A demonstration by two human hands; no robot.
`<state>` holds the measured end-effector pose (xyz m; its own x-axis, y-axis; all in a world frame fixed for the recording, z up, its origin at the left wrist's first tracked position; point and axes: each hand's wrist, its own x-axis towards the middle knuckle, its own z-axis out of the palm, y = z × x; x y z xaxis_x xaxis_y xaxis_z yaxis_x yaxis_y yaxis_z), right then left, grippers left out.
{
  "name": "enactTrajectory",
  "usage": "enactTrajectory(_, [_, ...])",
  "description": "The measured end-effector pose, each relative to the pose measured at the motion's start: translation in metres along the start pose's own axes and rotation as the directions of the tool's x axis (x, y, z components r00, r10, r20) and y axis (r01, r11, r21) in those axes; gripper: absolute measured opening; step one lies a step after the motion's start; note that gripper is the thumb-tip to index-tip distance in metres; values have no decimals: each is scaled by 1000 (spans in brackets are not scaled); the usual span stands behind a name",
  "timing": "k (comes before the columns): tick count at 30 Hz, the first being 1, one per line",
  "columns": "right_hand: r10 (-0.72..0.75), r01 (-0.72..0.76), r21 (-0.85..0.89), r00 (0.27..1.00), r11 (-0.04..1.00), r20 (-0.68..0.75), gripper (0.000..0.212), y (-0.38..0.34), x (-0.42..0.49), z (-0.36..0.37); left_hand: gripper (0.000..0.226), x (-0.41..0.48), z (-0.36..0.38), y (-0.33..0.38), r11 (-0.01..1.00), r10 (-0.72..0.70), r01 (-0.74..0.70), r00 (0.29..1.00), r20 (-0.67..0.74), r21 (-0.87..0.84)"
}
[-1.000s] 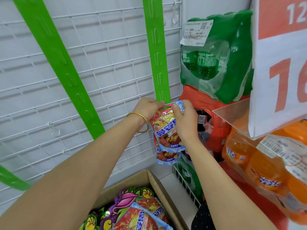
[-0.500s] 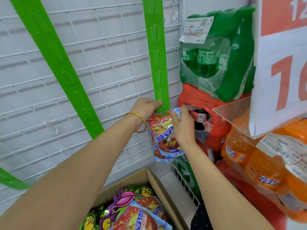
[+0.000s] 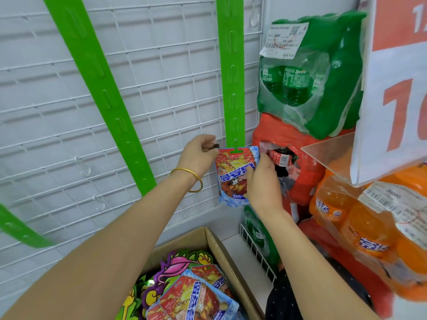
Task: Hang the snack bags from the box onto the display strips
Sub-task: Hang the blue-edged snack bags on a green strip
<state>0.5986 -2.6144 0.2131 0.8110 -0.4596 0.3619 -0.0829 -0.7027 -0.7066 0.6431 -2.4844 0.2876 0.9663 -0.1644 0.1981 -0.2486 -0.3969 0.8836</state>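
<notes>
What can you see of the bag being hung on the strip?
The bag is a glossy plastic pouch with a red-orange print, a blue-and-white band of characters and an icy pale-blue edge. It hangs upright, facing the camera, against the wire grid, hooked by its top hole on the lowest tab of the strip. The right hand grips its right side. Curled fingers of the left hand are at its top left corner, grip unclear.

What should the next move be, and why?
Probably let the right hand release the snack bag and reach into the box for another: the bottom tab of the green strip already shows through the bag's hang hole, so it looks hung.
</notes>
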Motion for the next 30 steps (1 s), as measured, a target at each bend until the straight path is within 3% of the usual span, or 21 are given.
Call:
enactTrajectory(3, [7,4,-171,998,985,64,27,5,-17,-4,31,-25,-13,-17,999,3,-6,997,-75,-38])
enactTrajectory(6, [24,32,-177,953,984,303,22,4,-37,2,26,-62,-24,-50,996,-73,71,997,-25,-57])
enactTrajectory(11, [76,67,-160,665,985,743,24,-3,-82,29,24,-120,-34,-115,952,-301,301,953,15,-45])
enactTrajectory(15, [75,197,-192,485,961,871,29,-7,-118,53,24,-152,-47,-152,895,-447,447,895,11,0])
enactTrajectory(18, [119,246,-227,388,942,914,34,-2,-137,67,22,-167,-58,-166,867,-499,499,867,3,0])
enactTrajectory(24, [145,224,-215,289,951,946,49,2,-156,77,23,-177,-68,-172,845,-534,534,845,13,-9])
enactTrajectory(28, [187,141,-249,347,958,919,50,9,-159,84,24,-179,-68,-172,841,-541,540,841,28,27])
enactTrajectory(30, [212,-17,-221,363,975,907,38,12,-153,86,25,-180,-67,-172,843,-537,535,843,34,44])
